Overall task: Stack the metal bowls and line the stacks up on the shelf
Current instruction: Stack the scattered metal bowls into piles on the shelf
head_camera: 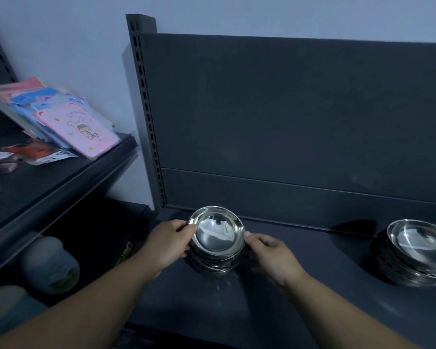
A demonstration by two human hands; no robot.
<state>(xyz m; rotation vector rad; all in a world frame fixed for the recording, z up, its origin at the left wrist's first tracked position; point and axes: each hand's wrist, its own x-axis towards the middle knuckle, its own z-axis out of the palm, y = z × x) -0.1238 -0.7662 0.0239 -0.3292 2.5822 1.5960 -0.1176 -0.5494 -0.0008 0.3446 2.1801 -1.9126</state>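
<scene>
Bowl stack: the stack of metal bowls [216, 238] is standing on the dark shelf [312, 293], near its left end and just in front of the back panel [287, 122] — the top bowl is facing up and is reflecting light
Left hand: the left hand [169, 244] is gripping the stack at its left side, the thumb lying on the top rim and the fingers curling round the wall below
Right hand: the right hand [272, 258] is holding the right side of the same stack, the thumb touching the rim and the fingers curling round the lower bowls
Second stack: the second stack of bowls [415, 253] is standing on the same shelf, well apart to the right, and the frame edge is cutting it
Upright: the slotted post [143, 96] is rising at the left edge of the back panel
Side shelf: to the left, the higher side shelf [60, 182] is carrying the colourful flat packets [86, 127] — a pink one with a cartoon figure is lying on top
Below: the blurred jars [50, 265] are standing under the side shelf, and their labels are not readable
</scene>
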